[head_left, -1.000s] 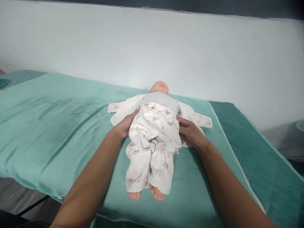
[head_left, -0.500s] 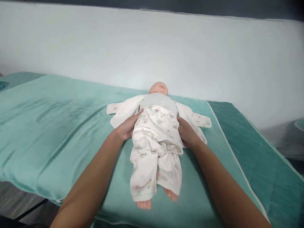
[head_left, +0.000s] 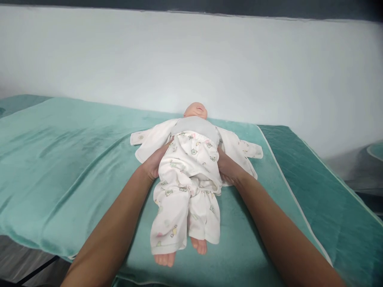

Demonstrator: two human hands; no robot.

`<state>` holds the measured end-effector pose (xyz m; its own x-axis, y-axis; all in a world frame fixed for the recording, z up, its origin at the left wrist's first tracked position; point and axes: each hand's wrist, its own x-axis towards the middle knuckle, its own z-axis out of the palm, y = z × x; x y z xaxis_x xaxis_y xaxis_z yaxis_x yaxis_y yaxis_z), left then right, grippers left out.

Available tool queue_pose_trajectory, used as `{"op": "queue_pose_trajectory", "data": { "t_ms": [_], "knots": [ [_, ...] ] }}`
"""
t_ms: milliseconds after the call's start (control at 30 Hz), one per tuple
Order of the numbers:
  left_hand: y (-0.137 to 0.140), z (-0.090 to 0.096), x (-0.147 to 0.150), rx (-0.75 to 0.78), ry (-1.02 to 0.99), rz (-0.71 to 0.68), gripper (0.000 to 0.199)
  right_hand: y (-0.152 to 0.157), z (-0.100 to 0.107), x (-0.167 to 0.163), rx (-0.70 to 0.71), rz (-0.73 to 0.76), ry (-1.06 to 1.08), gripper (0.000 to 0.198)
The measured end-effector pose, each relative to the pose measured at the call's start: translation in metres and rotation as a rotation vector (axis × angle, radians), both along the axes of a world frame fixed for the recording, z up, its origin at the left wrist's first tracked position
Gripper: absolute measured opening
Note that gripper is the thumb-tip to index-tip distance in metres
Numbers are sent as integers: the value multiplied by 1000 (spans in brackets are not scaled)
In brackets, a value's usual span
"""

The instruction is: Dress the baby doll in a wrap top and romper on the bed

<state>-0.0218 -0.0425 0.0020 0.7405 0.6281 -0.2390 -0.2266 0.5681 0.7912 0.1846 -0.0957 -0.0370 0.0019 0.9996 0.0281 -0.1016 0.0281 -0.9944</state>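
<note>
**Both hands at the waist of a doll's printed trousers**

A baby doll lies on its back on a teal blanket, head toward the white wall and bare feet toward the camera. It wears white trousers printed with small animal figures, the waistband sitting high on a grey body. Under the doll, an open white jacket is spread flat, its sleeves stretched out to either side.

The left hand presses against the trousers at the doll's hip, fingers tucked in along the fabric near the waistband; it appears to be gripping the cloth there, though the fingertips are hidden. The right hand does the same on the opposite hip, fingers buried beneath the trouser edge, so the exact grip cannot be made out. Both forearms reach in from the bottom of the view, one on each side of the doll's legs.

The trouser legs hang loose and rumpled, with both feet poking out at the hems. A darker green cover lies just beside the blanket on the right, against the wall.
</note>
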Motion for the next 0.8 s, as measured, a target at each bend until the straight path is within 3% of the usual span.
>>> {"op": "queue_pose_trajectory", "data": {
  "t_ms": [100,333,600,800],
  "knots": [
    [1,-1,0,36,10,49,60,-1,2,-3,-92,-29,119,74],
    [19,-17,-11,206,64,160,53,-1,4,1,-94,-135,173,48],
    [30,-26,-19,151,113,270,49,6,-6,16,-97,-229,187,34],
    [29,-24,-18,193,119,379,35,6,-8,19,-71,-296,54,21]
  ]
}}
